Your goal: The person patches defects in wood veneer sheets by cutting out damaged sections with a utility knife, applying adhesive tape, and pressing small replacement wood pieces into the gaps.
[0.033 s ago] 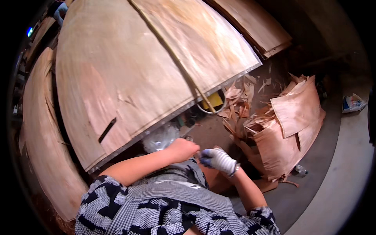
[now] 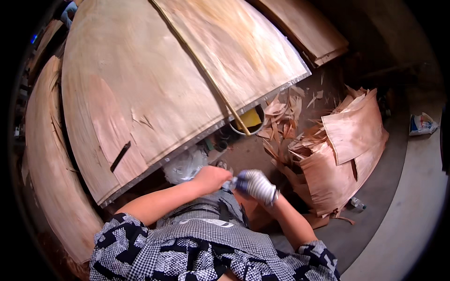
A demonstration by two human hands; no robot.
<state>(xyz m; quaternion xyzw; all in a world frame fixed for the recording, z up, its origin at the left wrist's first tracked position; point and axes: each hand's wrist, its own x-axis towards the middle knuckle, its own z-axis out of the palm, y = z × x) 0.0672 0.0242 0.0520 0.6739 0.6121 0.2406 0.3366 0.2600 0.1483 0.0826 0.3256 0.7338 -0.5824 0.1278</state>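
My bare left hand is closed in front of my apron, by the near edge of a large wood veneer sheet. Close against it, my right hand wears a white knit glove with dark blue fingers, and its fingers are curled shut. A small bluish-grey bit shows between the two hands, too blurred to name. On the sheet lie a thin wooden stick, which reaches past the near edge, and a short dark strip.
A clear plastic bag hangs below the sheet's edge, near a round-rimmed container with yellow inside. Broken veneer pieces are heaped at right, beside a plastic bottle. More veneer lies at left. A person is far left.
My gloved right hand has moved left and up against my left hand, and its fingers have turned inward. The left hand has shifted slightly left. The whole view has shifted a little.
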